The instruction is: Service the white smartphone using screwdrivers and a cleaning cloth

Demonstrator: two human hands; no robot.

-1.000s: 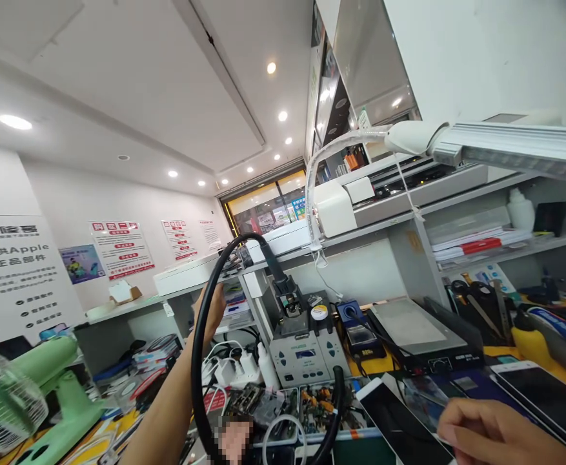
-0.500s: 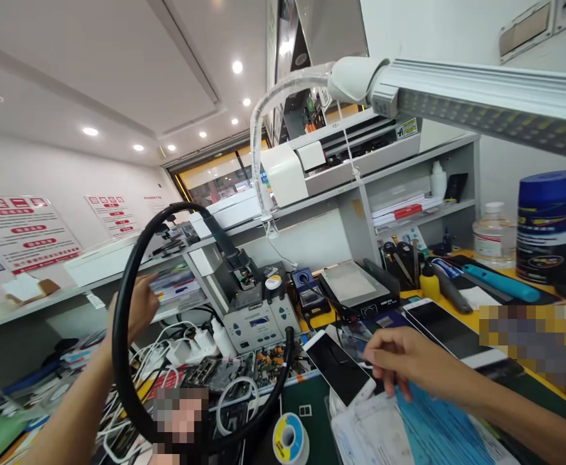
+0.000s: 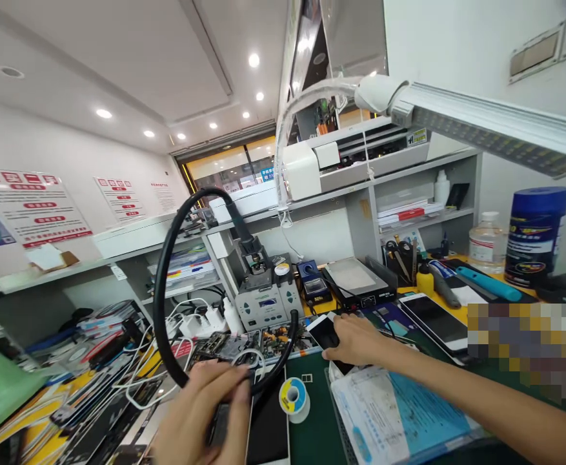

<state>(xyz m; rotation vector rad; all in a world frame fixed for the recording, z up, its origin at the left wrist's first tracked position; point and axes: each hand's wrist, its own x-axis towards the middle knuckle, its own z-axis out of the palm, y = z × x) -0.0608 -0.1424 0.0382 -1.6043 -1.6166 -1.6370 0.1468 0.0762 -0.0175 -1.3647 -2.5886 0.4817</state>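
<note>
Right of lower centre, my right hand grasps the phone, long axis upper-left to lower-right; whether my farther, curled left hand holds anything, I cannot tell.

Bright, soft light is cast by the ceiling lights, and brightness is admitted at the window. The left hand is slightly blurred, the lamp is stretched toward the right edge, and a patch is pixelated

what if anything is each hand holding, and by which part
Right hand: a white phone, by its long edges. Left hand: cannot tell.
</note>
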